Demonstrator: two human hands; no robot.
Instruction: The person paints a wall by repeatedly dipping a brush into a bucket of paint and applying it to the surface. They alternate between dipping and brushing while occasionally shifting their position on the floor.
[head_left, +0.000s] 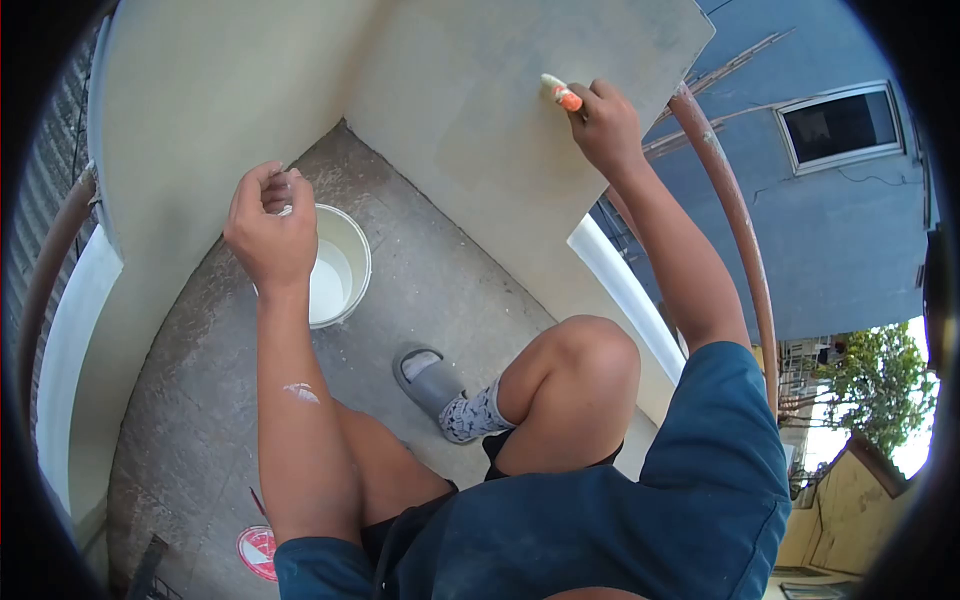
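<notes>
My right hand (608, 130) is closed around a paintbrush (568, 98) with an orange part near my fingers. The brush's pale tip is at the light-coloured wall panel (460, 110); whether it touches the surface is hard to tell. Over a white bucket (362, 262), my left hand (270, 225) is raised with its fingers curled toward the thumb. Anything between those fingertips is too small to make out. White paint (328, 285) lies in the bucket, partly hidden behind my left hand and wrist. A white smear marks my left forearm.
The bucket stands on a grey concrete floor (400, 260) between two wall panels. My foot in a grey slipper (430, 380) is beside it. A red and white round lid (258, 552) lies near my left elbow. A brown curved rail (728, 190) runs past my right arm.
</notes>
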